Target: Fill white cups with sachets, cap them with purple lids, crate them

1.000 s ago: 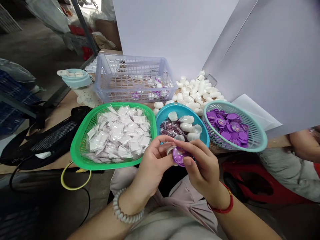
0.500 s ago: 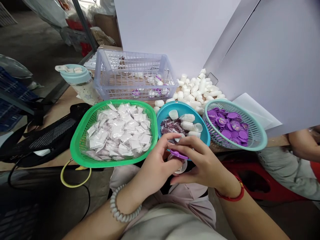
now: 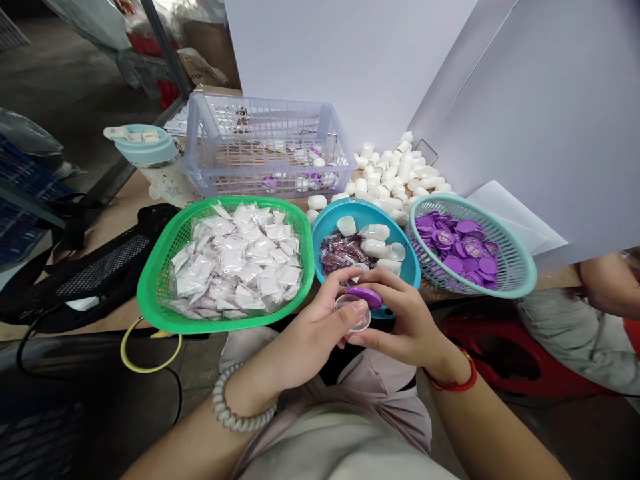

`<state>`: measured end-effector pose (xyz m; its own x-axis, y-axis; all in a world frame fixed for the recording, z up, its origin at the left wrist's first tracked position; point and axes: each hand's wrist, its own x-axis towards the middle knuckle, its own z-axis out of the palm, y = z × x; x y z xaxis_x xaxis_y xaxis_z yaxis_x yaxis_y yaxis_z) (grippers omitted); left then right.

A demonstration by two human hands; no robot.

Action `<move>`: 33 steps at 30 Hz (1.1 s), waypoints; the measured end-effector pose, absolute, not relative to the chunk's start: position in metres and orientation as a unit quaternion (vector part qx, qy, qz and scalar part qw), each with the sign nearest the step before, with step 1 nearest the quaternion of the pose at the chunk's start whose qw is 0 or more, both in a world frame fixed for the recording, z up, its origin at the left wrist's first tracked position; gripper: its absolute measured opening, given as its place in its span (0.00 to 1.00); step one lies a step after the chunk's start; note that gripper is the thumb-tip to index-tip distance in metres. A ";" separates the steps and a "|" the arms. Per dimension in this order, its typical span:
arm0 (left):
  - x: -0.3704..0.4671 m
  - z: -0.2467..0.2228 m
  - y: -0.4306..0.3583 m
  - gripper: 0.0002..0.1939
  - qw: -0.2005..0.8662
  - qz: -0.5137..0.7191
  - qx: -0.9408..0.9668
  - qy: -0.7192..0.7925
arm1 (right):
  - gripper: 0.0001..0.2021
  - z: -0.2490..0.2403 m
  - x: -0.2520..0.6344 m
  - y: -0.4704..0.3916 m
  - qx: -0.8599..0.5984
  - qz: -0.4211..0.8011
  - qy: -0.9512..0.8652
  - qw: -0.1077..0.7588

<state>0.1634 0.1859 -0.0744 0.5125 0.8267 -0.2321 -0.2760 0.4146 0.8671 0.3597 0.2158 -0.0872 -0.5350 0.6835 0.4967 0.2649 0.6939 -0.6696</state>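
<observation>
Both hands meet over my lap, in front of the blue bowl. My left hand [image 3: 320, 328] is closed round a small whitish plastic cup [image 3: 359, 323], its thumb lying across the rim. A round purple lid [image 3: 365, 297] is tilted up at the cup's far side, held in the fingers of my right hand [image 3: 406, 321]. My right thumb reaches under the cup near its side. Part of the cup is hidden by the fingers. Just beyond stands the blue bowl [image 3: 320, 223], with white cups [image 3: 374, 249] and dark reddish wrapped packets [image 3: 343, 253].
A green basket [image 3: 150, 293] of clear-wrapped white packets stands left, a pale teal basket [image 3: 523, 273] of purple lids right. Behind are a clear crate [image 3: 270, 110] and a pile of white cups [image 3: 393, 173]. A tumbler [image 3: 163, 177] and black bag [image 3: 100, 273] lie left; a person's arm [image 3: 610, 287] shows right.
The purple lid has tipped up and moved slightly right and upward, showing its flat face. The cup has risen a little and its opening shows more. Both hands have shifted slightly.
</observation>
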 end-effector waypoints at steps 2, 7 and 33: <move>0.164 -0.074 0.186 0.28 0.784 0.351 0.390 0.333 | 0.21 -0.087 0.359 0.215 -0.277 0.282 -0.836 0.381; 0.160 -0.073 0.188 0.38 0.821 0.327 0.342 0.321 | 0.19 -0.085 0.357 0.211 -0.282 0.308 -0.832 0.365; 0.164 -0.077 0.184 0.26 0.760 0.375 0.347 0.403 | 0.27 -0.082 0.360 0.207 -0.298 0.108 -0.906 0.281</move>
<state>0.1640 0.1845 -0.0772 0.3943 0.8487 -0.3525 -0.2895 0.4787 0.8289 0.3605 0.2068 -0.0823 -0.6644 0.6012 0.4440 0.4800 0.7986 -0.3631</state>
